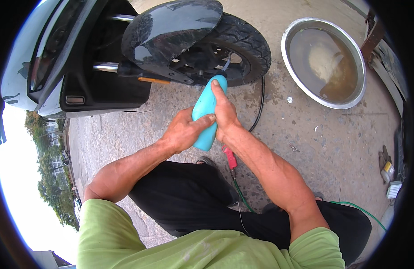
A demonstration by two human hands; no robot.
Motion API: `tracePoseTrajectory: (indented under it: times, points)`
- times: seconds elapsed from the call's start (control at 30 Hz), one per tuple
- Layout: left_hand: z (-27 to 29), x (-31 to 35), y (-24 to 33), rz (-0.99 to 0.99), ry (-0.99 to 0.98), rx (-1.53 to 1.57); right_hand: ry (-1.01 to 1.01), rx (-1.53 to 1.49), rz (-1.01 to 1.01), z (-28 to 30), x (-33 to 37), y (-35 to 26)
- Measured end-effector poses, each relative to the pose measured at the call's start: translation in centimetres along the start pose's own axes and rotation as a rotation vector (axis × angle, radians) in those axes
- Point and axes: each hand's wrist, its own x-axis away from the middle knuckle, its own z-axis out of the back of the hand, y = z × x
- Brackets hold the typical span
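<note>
A turquoise squeeze bottle is gripped between both my hands, tilted with its dark-capped end toward the front wheel of a scooter. My left hand wraps its lower left side, the thumb laid across the bottle. My right hand closes on the right side, thumb pressed along the upper part. Beyond the cap, a pale thin tube shows against the spokes; where its far end goes I cannot make out. The black tyre sits partly under a glossy dark fender.
A round metal basin of murky water stands at the right. A black hose-like loop runs below the tyre. Near my feet lies a red-handled air tool on a green hose. The scooter's body fills the upper left.
</note>
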Motion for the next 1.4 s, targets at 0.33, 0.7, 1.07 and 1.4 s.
tracePoseTrajectory:
  times: [0.33,0.7,1.07,1.4]
  points:
    - [-0.1,0.4,1.2,0.004,-0.002,-0.053,0.009,-0.006,0.006,-0.1,0.5,-0.1]
    - [0.1,0.1,0.6,-0.044,-0.026,-0.071,-0.024,-0.029,0.030,0.0,0.4,0.1]
    - [0.1,0.0,0.8,-0.078,-0.042,-0.078,-0.033,-0.032,0.054,-0.1,0.9,-0.2]
    - [0.7,-0.2,0.1,0.057,-0.070,-0.095,0.056,-0.031,0.015,-0.4,0.8,-0.2]
